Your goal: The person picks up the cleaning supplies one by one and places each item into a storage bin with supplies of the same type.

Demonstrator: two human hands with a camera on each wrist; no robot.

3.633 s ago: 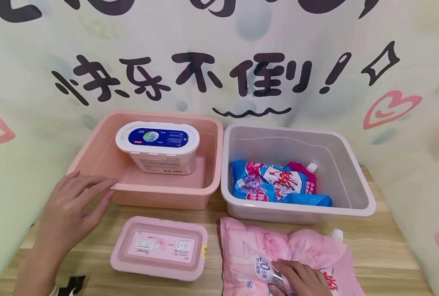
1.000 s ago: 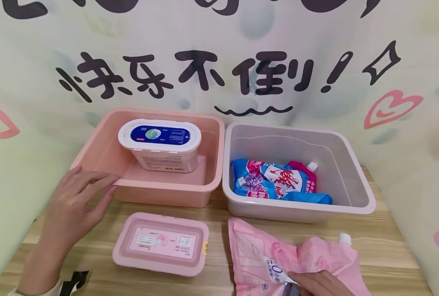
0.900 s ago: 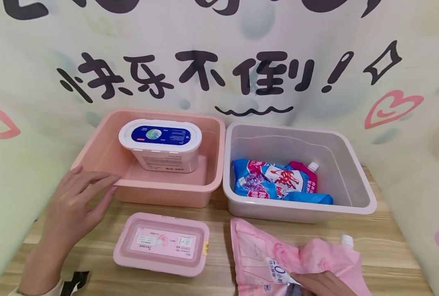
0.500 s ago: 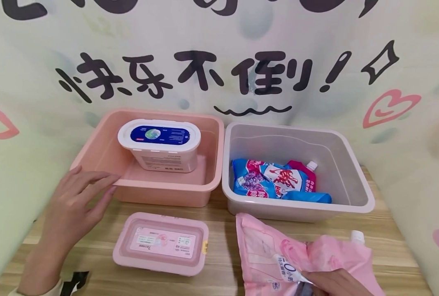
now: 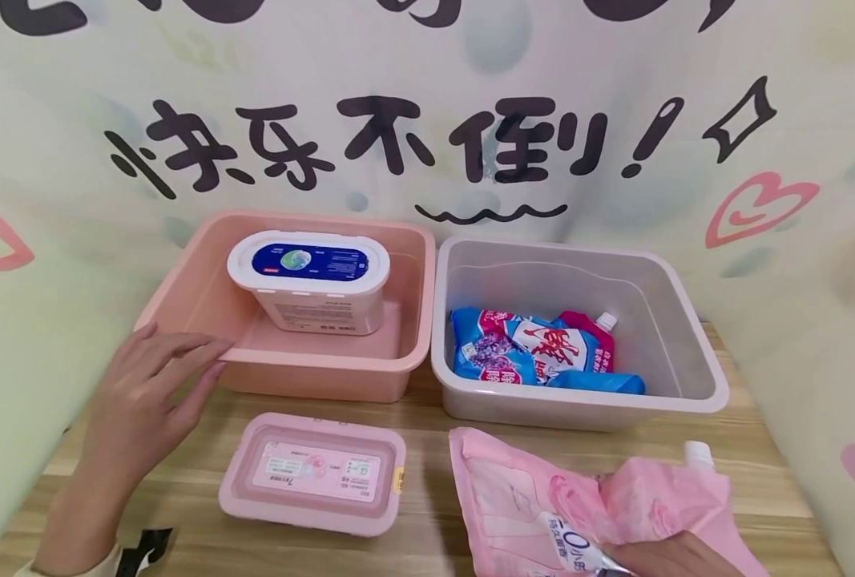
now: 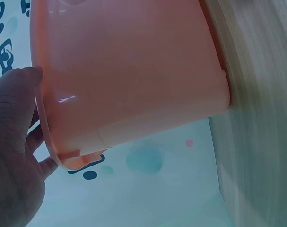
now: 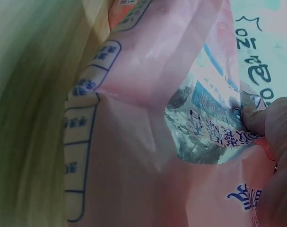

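Observation:
My left hand point(image 5: 142, 393) holds the front left rim of a pink plastic basin point(image 5: 319, 381); in the left wrist view the rim runs between thumb and fingers. A white-lidded tub point(image 5: 308, 260) with a blue label stands inside that basin. At the lower right, my right hand point(image 5: 675, 553) pinches a pink, white-capped refill pouch point(image 5: 514, 497) by the middle of its front. The right wrist view has my thumb on the pouch's silvery window point(image 7: 200, 142), and the pouch's lower edge close over the tabletop. The other fingers are mostly hidden there.
A grey basin point(image 5: 542, 407) beside the pink one holds a blue pouch point(image 5: 492, 349) and a magenta capped pouch point(image 5: 603, 344). A flat pink lidded box point(image 5: 312, 473) lies in front. Black tape point(image 5: 146, 549) sits near my left wrist. A printed cloth point(image 5: 355, 64) hangs behind the basins.
The pink pouch lay flatter and farther left; my right hand has since pinched it and shifted it rightward, bunching its middle. My left hand has stayed on the rim.

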